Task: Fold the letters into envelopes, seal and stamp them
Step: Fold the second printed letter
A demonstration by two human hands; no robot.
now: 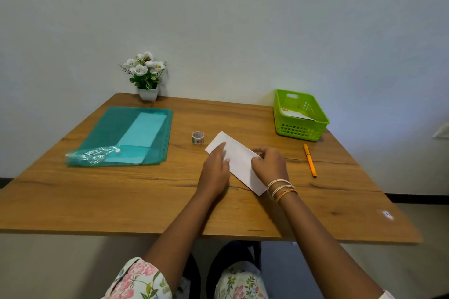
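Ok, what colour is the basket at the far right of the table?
Bright green basket, seen in the head view.

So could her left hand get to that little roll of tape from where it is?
Probably yes. The left hand presses flat on the white paper, and the tape roll stands just beyond it on bare table, with nothing between. She would have to let go of the paper first.

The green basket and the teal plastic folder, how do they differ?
The green basket stands at the table's far right as an open box with perforated walls; the teal plastic folder lies flat at the left. The basket is opaque, the folder see-through. The basket holds white paper loosely; the folder encloses pale sheets. Both are plastic holders for paper.
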